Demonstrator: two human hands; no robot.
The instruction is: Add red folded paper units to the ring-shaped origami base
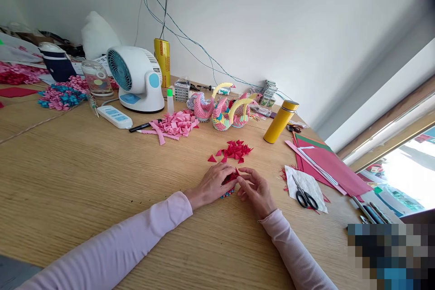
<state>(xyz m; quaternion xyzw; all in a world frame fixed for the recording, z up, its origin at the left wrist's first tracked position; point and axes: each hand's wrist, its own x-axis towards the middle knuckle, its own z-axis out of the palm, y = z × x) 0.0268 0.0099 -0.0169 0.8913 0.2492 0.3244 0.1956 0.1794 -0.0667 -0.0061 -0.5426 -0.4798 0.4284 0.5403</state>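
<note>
Near the middle of the wooden table [102, 181], my left hand [215, 182] is closed round a small model of folded paper [228, 193]. Blue and pink points show along its lower edge, with red on top; my fingers cover most of it. From the other side, my right hand [257, 190] pinches a red folded paper piece [237, 172] at the model's top edge. Just beyond both hands lies a loose pile of red folded paper triangles [237, 149].
Folded-paper swans [221, 118] stand behind the red pile. Left of them are pink paper strips [178, 123] and a white fan [136, 79]. To the right are a yellow flask [281, 122], scissors [306, 199] on white tissue, and coloured paper sheets [336, 167].
</note>
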